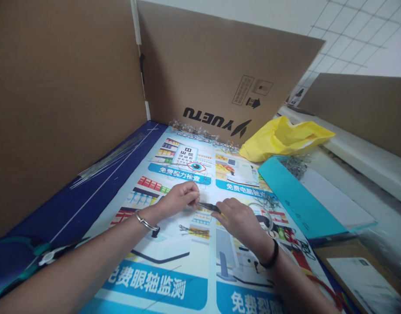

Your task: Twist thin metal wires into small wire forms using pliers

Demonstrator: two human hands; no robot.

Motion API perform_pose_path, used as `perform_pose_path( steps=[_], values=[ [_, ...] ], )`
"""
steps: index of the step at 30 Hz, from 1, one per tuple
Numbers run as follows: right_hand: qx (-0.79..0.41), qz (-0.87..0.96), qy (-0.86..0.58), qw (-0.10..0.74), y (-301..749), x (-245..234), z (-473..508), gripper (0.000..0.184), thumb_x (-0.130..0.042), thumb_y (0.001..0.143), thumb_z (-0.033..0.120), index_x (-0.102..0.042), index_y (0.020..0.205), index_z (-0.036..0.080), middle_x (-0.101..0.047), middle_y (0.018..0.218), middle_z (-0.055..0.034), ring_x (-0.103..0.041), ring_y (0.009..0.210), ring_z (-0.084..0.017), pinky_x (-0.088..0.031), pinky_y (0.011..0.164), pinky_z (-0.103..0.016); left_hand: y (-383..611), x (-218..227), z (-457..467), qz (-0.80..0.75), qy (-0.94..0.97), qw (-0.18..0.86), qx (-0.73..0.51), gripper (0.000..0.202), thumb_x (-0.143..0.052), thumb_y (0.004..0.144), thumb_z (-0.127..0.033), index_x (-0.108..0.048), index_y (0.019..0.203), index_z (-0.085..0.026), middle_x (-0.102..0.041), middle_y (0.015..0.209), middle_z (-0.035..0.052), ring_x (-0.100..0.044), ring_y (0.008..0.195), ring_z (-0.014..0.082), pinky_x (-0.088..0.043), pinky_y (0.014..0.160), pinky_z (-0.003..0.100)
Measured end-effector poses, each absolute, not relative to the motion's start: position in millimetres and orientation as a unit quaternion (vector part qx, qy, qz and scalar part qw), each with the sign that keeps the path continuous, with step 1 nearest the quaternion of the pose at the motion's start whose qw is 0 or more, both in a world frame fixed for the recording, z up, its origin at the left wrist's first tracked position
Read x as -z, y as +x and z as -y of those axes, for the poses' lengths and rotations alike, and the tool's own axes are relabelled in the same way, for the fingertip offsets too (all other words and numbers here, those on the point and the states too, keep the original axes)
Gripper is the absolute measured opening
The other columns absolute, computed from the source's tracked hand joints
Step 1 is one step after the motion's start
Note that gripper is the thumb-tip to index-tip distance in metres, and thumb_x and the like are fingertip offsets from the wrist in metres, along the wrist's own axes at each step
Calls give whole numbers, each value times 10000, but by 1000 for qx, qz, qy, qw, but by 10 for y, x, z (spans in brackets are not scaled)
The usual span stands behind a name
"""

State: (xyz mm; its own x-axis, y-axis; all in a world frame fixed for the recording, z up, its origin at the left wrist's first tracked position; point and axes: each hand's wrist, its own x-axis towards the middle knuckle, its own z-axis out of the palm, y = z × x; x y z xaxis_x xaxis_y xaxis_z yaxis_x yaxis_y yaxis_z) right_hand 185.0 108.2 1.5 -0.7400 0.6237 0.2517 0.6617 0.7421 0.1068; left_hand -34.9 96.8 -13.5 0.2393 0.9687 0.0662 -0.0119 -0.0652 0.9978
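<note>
gripping a dark tool (209, 207), the right hand (238, 216) curls; the left hand (179, 200) pinches closed beside its tip, contents unclear.

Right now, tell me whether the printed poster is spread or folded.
Spread: the printed poster lies flat below the left hand and right hand, printed side up. Its near edge is out of view.

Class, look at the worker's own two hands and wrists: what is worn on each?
The left hand has a shiny, silver-coloured bangle at the wrist. The right hand has a plain-looking black band. Both are ungloved, and no sleeves show.
</note>
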Motion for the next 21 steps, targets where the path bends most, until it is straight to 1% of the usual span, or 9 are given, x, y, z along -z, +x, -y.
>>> perform_pose_path(
  steps=[5,7,9,12,14,17,19,21],
  values=[
    [-67,919,-385,55,1869,-169,-1076,218,-472,888,362,-611,822,208,-637,773,-11,-583,746,-143,-370,623,-233,-345,69,-919,-421,657,462,-421,147,-471,814,-185,-550,691,-163,-562,673,-26,-565,622,87,-444,632,212],
    [-101,915,-388,43,1878,-219,-1081,190,-482,882,341,-623,846,218,-647,794,-5,-591,746,-137,-381,624,-227,-329,50,-905,-429,669,448,-410,149,-468,810,-178,-555,689,-165,-569,678,-24,-569,628,88,-443,632,208],
    [-103,915,-388,38,1889,-226,-1092,172,-499,872,336,-624,846,219,-646,801,-4,-590,749,-139,-387,627,-229,-319,45,-907,-438,661,454,-405,137,-475,805,-185,-557,698,-165,-583,671,-20,-579,629,92,-448,632,208],
    [-50,919,-387,55,1910,-151,-1114,178,-505,868,349,-612,830,211,-625,779,-15,-572,772,-157,-387,641,-245,-333,53,-943,-456,629,484,-403,116,-500,794,-217,-557,711,-160,-618,665,-6,-601,634,100,-460,628,209],
    [2,922,-377,89,1923,-73,-1127,194,-510,866,368,-609,875,201,-615,795,-36,-553,811,-178,-386,667,-266,-357,56,-976,-483,594,501,-403,125,-519,784,-249,-547,704,-156,-642,670,8,-611,607,102,-451,571,196],
    [87,919,-350,157,1926,12,-1126,266,-505,869,385,-597,977,159,-610,853,-79,-524,854,-209,-371,719,-313,-382,44,-1008,-528,533,535,-389,159,-521,779,-279,-522,678,-156,-653,641,14,-610,523,98,-403,470,175],
    [148,914,-333,181,1912,26,-1104,282,-500,874,381,-592,1001,146,-609,862,-91,-511,831,-215,-348,718,-337,-378,30,-1008,-539,507,557,-378,165,-511,781,-272,-504,661,-158,-649,610,8,-603,478,94,-387,443,172],
    [203,912,-310,177,1889,16,-1068,275,-503,874,379,-590,1012,158,-611,861,-85,-496,789,-211,-323,690,-347,-359,20,-995,-540,494,571,-373,156,-505,779,-252,-488,652,-161,-645,579,-1,-591,438,89,-380,427,171]
  ],
)
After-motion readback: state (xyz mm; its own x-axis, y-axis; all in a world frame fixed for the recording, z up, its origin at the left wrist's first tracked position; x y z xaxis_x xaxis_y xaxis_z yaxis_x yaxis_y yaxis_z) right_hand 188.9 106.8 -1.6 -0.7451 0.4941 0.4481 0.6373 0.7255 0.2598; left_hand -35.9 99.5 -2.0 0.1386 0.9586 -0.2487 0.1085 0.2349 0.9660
